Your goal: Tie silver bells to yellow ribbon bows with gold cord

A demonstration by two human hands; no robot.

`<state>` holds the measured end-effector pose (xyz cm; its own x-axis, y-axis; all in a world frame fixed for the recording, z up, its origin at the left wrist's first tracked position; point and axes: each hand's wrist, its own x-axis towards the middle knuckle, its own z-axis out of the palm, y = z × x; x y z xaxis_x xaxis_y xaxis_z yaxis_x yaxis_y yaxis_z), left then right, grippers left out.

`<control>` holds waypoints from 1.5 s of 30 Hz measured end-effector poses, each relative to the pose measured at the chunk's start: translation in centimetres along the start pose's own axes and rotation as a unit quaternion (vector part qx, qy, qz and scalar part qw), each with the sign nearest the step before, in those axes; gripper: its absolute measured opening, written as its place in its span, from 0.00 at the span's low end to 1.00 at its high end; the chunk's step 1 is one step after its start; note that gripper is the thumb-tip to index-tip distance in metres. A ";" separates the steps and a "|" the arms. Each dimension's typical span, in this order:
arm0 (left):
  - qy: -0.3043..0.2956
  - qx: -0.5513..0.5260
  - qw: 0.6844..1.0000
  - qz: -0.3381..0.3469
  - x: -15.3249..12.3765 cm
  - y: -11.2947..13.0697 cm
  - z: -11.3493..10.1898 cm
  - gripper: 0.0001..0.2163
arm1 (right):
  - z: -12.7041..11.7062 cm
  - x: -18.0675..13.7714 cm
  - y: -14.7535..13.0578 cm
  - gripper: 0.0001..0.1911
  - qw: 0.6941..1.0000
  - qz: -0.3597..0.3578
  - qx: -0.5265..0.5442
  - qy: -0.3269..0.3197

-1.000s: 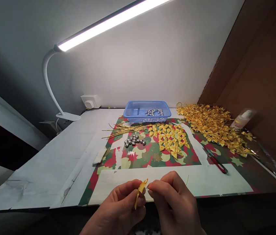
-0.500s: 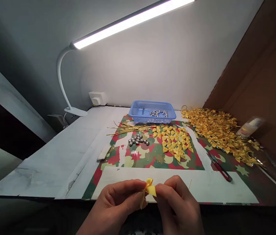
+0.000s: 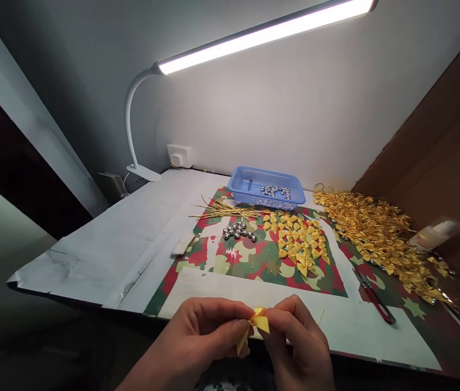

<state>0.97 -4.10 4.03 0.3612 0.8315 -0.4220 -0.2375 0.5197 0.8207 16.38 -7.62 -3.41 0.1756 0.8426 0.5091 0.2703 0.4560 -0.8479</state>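
A small yellow ribbon bow (image 3: 260, 322) is held at the table's front edge, its two tails hanging down. My left hand (image 3: 209, 336) pinches it from the left between thumb and index finger. From the right, my right hand (image 3: 297, 339) is closed on the bow's other side, its fingertips partly hidden. Beyond my hands, several loose yellow bows (image 3: 300, 241) lie on a camouflage-like patterned sheet (image 3: 254, 266). Left of them sit several silver jingle bells (image 3: 238, 231) and a bunch of gold twist ties (image 3: 230, 209).
A blue plastic basket (image 3: 238, 190) with silver bells stands at the back. A big heap of gold bows (image 3: 376, 222) lies at right, beside a white bottle (image 3: 433, 235). Red-handled scissors (image 3: 376, 301) rest at front right. A white lamp (image 3: 132, 125) arches over the table.
The view has turned, so the table's contents sit further right and tilted. Both hands still hold the yellow bow; its upper loop looks flatter between the fingers.
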 end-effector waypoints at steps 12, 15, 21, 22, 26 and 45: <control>-0.058 -0.009 0.998 -0.017 0.4 -0.7 -0.9 0.10 | 0.9 -0.7 -0.1 0.10 0.994 0.071 0.085 0.023; -0.055 -0.019 0.998 -0.031 0.3 -0.5 -0.7 0.10 | 0.9 -0.6 0.0 0.10 0.991 0.079 0.106 0.016; -0.037 -0.015 0.999 -0.032 0.0 -0.1 -0.5 0.11 | 0.6 -0.2 0.2 0.06 0.987 0.098 0.129 0.021; -0.035 -0.006 0.999 -0.027 0.0 -0.1 -0.5 0.11 | 0.6 -0.2 0.3 0.07 0.982 0.121 0.142 0.029; -0.032 0.030 0.999 0.012 0.0 -0.2 -0.4 0.11 | 0.8 -0.3 0.5 0.07 0.959 0.205 0.188 0.055; -0.009 0.191 0.970 0.150 -0.2 -0.1 0.1 0.06 | -0.8 1.9 -1.0 0.07 0.963 -0.214 -0.135 0.095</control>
<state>1.03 -4.38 4.08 0.3449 0.9284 -0.1385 0.0164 0.1415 0.9898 17.21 -6.74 -1.51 0.1570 0.5148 0.8428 0.5880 0.6369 -0.4985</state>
